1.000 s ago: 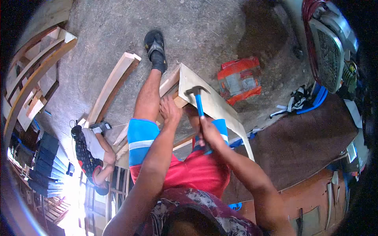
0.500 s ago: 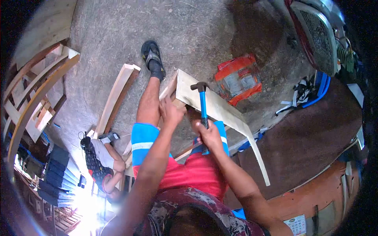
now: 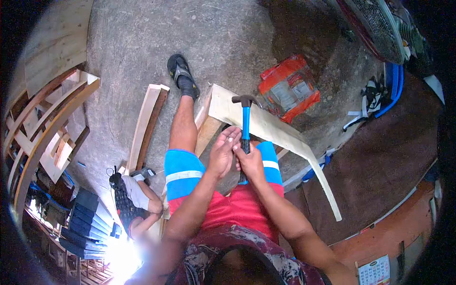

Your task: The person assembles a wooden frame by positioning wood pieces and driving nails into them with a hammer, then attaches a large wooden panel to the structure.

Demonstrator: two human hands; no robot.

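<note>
Grip of the right hand (image 3: 250, 162) clamped on the hammer (image 3: 246, 121) — left hand (image 3: 224, 153) open, palm up, just beside it

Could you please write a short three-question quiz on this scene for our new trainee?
1. Which tool does the right hand hold?
2. True or false: the left hand is closed in a tight fist.
3. Multiple choice: what colour are the bright bands on the packet lying on the floor?
A) green
B) orange-red
C) yellow

Key:
1. A hammer, its head upward in the view.
2. False; it is open, palm up.
3. B
</note>
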